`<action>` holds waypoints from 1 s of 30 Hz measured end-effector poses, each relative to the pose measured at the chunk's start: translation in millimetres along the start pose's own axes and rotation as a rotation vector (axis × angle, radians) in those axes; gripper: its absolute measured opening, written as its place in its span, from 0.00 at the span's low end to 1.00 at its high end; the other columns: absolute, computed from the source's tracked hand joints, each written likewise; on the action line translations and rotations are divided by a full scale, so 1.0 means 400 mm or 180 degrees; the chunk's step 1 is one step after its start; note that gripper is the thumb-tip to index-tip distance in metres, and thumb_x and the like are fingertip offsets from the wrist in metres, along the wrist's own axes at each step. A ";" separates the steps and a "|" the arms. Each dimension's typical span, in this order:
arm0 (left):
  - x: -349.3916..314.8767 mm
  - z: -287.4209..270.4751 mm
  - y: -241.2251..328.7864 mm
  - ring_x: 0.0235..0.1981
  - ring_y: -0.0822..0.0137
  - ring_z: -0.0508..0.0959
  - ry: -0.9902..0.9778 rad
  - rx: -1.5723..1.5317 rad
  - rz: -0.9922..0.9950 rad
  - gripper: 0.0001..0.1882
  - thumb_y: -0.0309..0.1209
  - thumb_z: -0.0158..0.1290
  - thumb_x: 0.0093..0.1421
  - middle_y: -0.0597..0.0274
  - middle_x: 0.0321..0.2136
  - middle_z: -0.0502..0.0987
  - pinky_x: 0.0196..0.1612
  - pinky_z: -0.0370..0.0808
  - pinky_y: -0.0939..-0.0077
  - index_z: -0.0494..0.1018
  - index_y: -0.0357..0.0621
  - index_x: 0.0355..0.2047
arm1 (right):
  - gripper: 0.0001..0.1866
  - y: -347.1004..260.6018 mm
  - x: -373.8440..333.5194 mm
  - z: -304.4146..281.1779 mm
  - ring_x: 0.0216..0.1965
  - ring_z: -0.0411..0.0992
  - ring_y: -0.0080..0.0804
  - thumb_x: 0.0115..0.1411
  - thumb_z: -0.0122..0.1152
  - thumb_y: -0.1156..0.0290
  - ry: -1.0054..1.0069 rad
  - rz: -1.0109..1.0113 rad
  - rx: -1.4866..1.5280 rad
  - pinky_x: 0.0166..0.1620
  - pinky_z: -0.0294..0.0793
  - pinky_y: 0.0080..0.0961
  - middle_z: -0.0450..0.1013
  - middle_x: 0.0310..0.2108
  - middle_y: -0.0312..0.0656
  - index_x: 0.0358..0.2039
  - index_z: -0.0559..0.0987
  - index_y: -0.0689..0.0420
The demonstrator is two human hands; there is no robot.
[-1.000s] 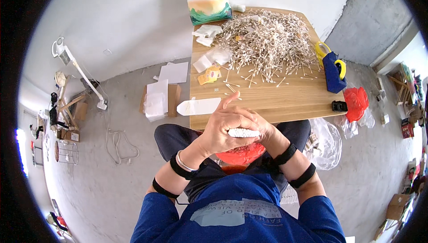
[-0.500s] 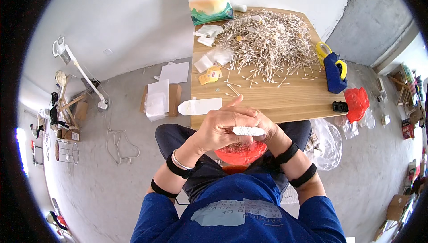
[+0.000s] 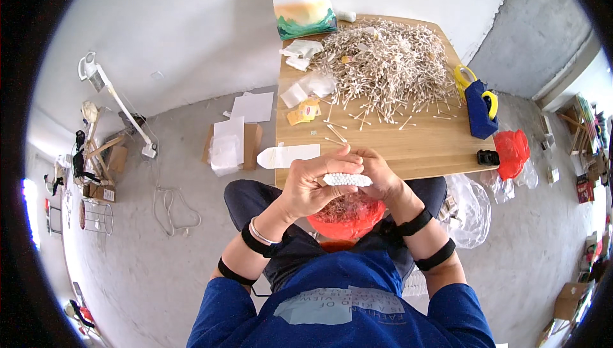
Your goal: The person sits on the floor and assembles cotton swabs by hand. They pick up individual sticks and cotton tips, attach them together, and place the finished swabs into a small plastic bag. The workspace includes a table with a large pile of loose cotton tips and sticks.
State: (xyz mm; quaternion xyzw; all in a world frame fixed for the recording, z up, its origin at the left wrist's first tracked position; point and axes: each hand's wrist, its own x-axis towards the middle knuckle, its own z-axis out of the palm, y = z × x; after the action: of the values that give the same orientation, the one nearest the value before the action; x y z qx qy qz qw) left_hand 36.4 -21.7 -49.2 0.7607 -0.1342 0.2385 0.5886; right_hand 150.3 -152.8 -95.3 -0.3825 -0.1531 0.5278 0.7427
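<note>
A flat bundle of cotton swabs (image 3: 347, 180) is held up above my lap, its white tips packed side by side and facing me. My left hand (image 3: 305, 185) pinches it, the thumb beneath and the fingers over the top. At the bundle's other end, my right hand (image 3: 384, 180) closes around it with curved fingers. Below both hands, a red bag-lined container (image 3: 348, 223) sits between my knees with brownish contents. A large heap of loose cotton swabs (image 3: 389, 64) covers the far part of the wooden table (image 3: 408, 150).
Stray swabs (image 3: 336, 135), yellow packets (image 3: 302, 113) and a white card (image 3: 288, 156) lie on the table's left side. A blue tape dispenser (image 3: 480, 108) and a small black object (image 3: 487, 157) stand at the right edge. A red bag (image 3: 512, 154) hangs beyond it.
The bundle has shifted slightly left and more of its white tips show. My right fingers have moved from over my left hand toward the bundle's right end.
</note>
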 end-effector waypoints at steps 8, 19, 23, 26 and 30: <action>0.001 -0.029 -0.007 0.46 0.64 0.80 0.0508 0.0464 0.0066 0.16 0.24 0.64 0.51 0.59 0.39 0.82 0.61 0.67 0.62 0.78 0.41 0.41 | 0.07 -0.072 -0.083 0.065 0.38 0.71 0.26 0.54 0.66 0.79 0.0331 -0.2529 -0.1746 0.43 0.69 0.22 0.75 0.34 0.40 0.34 0.80 0.62; 0.009 -0.020 0.008 0.46 0.63 0.80 0.0632 0.0970 0.0298 0.18 0.23 0.66 0.48 0.62 0.39 0.82 0.60 0.69 0.61 0.79 0.44 0.41 | 0.05 -0.076 -0.097 0.112 0.28 0.71 0.31 0.53 0.65 0.79 0.0978 -0.2594 -0.2795 0.34 0.70 0.24 0.73 0.26 0.42 0.28 0.76 0.62; 0.006 -0.020 0.003 0.46 0.63 0.80 0.0675 0.0933 0.0322 0.18 0.23 0.66 0.48 0.62 0.39 0.82 0.60 0.70 0.61 0.79 0.45 0.41 | 0.05 -0.081 -0.093 0.109 0.26 0.70 0.28 0.55 0.63 0.79 0.0925 -0.2675 -0.3234 0.32 0.69 0.24 0.71 0.24 0.41 0.29 0.74 0.62; 0.004 -0.018 0.003 0.48 0.61 0.79 0.0622 0.0882 0.0251 0.16 0.22 0.65 0.49 0.58 0.39 0.82 0.61 0.68 0.59 0.78 0.40 0.40 | 0.05 -0.085 -0.100 0.109 0.26 0.69 0.26 0.56 0.62 0.78 0.0802 -0.2381 -0.2890 0.32 0.68 0.23 0.70 0.23 0.37 0.31 0.74 0.62; 0.002 -0.007 -0.006 0.48 0.63 0.80 0.0696 0.0606 0.0174 0.17 0.23 0.66 0.49 0.59 0.39 0.82 0.59 0.70 0.62 0.79 0.42 0.40 | 0.07 -0.083 -0.108 0.103 0.29 0.68 0.23 0.58 0.63 0.75 0.0750 -0.1711 -0.2099 0.34 0.69 0.22 0.70 0.27 0.34 0.33 0.73 0.62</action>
State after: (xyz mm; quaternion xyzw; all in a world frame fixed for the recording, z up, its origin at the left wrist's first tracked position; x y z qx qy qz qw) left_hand 37.9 -18.4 -50.1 0.7787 -0.0667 0.3475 0.5181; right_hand 129.4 -180.0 -36.2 -0.6032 -0.3218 0.1916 0.7042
